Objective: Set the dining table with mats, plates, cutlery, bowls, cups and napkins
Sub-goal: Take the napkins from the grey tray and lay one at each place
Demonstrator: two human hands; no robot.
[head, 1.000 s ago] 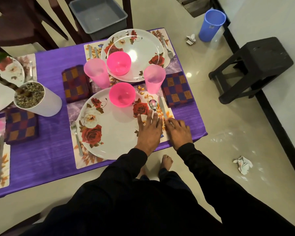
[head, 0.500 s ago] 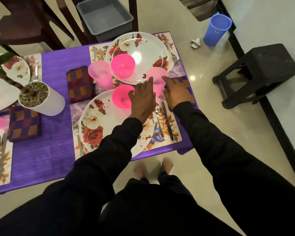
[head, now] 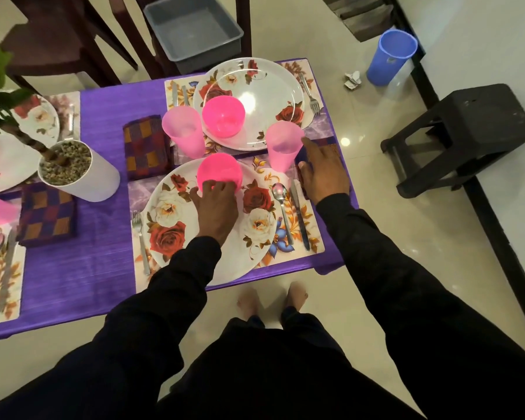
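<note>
Pink bowl touching left hand fingertips, on plate.

Pink cup crowds napkin; table edge open.

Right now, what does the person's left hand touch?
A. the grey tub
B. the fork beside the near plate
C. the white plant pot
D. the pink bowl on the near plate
D: the left hand has its fingers on the near side of the pink bowl, which sits on the near plate.
</note>
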